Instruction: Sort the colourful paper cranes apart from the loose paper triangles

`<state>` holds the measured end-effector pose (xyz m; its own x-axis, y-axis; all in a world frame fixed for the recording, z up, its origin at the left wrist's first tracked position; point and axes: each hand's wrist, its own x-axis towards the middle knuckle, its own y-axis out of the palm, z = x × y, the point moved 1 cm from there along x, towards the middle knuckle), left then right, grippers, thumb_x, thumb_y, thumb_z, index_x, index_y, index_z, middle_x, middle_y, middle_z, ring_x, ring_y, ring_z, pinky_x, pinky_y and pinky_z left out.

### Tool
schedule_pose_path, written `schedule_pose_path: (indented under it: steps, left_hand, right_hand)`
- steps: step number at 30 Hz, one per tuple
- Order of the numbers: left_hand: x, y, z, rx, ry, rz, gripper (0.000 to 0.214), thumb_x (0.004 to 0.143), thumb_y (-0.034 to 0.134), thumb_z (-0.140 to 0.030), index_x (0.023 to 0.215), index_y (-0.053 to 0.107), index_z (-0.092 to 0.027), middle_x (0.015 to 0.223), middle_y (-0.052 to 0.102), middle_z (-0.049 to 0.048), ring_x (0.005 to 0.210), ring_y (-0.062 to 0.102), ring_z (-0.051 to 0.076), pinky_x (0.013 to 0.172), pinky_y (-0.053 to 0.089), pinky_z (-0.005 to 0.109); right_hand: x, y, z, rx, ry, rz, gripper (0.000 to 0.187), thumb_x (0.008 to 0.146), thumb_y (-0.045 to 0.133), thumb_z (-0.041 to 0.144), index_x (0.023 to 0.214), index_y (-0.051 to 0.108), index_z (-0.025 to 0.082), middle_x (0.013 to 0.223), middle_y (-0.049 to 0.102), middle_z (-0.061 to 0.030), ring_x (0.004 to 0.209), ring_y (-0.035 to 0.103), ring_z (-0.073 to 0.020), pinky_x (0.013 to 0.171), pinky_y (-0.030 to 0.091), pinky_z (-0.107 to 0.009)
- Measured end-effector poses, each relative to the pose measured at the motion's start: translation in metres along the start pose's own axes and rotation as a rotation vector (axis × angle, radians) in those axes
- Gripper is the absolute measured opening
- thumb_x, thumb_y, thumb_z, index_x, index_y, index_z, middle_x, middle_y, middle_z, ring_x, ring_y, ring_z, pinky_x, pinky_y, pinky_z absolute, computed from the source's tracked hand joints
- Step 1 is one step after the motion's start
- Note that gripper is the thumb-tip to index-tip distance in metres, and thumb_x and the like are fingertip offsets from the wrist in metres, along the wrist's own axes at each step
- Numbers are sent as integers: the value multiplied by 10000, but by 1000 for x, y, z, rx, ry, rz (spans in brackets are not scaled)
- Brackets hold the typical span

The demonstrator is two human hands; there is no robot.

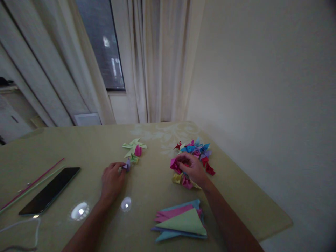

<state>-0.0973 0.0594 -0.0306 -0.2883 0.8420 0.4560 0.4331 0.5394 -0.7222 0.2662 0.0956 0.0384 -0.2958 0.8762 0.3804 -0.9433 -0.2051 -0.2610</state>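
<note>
My left hand (113, 178) pinches a small purple folded-paper piece (127, 165) just above the table or resting on it; I cannot tell which. Beyond it lie a green folded-paper piece (134, 159), a pink folded-paper piece (138, 150) and a pale green paper pinwheel (131, 145). My right hand (193, 168) is closed on a magenta folded-paper piece (175, 165) at the near side of a pile of colourful folded papers (195, 148). Below that hand sit a yellow folded piece (176, 178) and another pink one (187, 182). Part of the pile is hidden behind my right hand.
A stack of folded paper sheets (183, 222) lies near the front. At left are a black phone (49, 190), two thin sticks (34, 182), pink and green, and a white cable (38, 231). A wall (262, 105) borders the table's right side; curtains (162, 63) hang behind.
</note>
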Motion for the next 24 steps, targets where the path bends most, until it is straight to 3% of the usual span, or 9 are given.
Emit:
schedule_pose_path:
  steps: [6, 11, 14, 18, 22, 24]
  left_hand:
    - [-7, -1, -31, -430, 26, -60, 306, 922, 593, -480, 997, 746, -226, 1139, 717, 97, 903, 698, 244, 721, 588, 367]
    - [-30, 9, -66, -808, 17, 66, 299, 996, 599, -504, 1041, 654, -213, 1146, 682, 75, 649, 663, 124, 541, 570, 270]
    - [-43, 16, -82, -919, 96, 171, 232, 1011, 607, -442, 1002, 645, -213, 1190, 673, 90, 725, 717, 140, 604, 620, 286]
    - [-53, 20, -94, -905, 250, 279, 61, 972, 641, -254, 996, 690, -228, 1127, 702, 79, 935, 759, 194, 807, 661, 337]
    - [-57, 17, -97, -817, 349, 300, 193, 919, 618, -129, 1029, 730, -242, 1101, 717, 72, 1028, 751, 206, 861, 652, 314]
    - [-57, 15, -97, -791, 360, 301, 213, 931, 616, -149, 1079, 734, -247, 1143, 718, 74, 983, 765, 192, 841, 655, 299]
  right_hand:
    - [5, -9, -16, -107, 3, -15, 229, 837, 640, 230, 1035, 747, 187, 954, 765, -59, 852, 711, -207, 775, 570, -324]
    - [1, -6, -3, -316, -61, -62, 167, 863, 626, 207, 976, 749, 201, 918, 725, -47, 805, 648, -198, 772, 518, -321]
    - [-7, 10, 12, -273, -88, 43, 211, 939, 695, 324, 1110, 744, 210, 960, 713, -48, 818, 643, -194, 760, 511, -305]
    - [-19, 37, 22, -186, -117, 291, 546, 894, 828, 383, 1395, 651, 254, 1098, 727, -50, 842, 650, -183, 761, 514, -283]
    - [-23, 49, 18, -243, -183, 324, 204, 946, 714, 226, 1146, 752, 221, 956, 729, -34, 777, 639, -164, 725, 483, -262]
    - [-22, 47, 16, -258, -202, 295, 145, 919, 666, 165, 1025, 755, 208, 863, 705, -19, 737, 629, -158, 700, 471, -255]
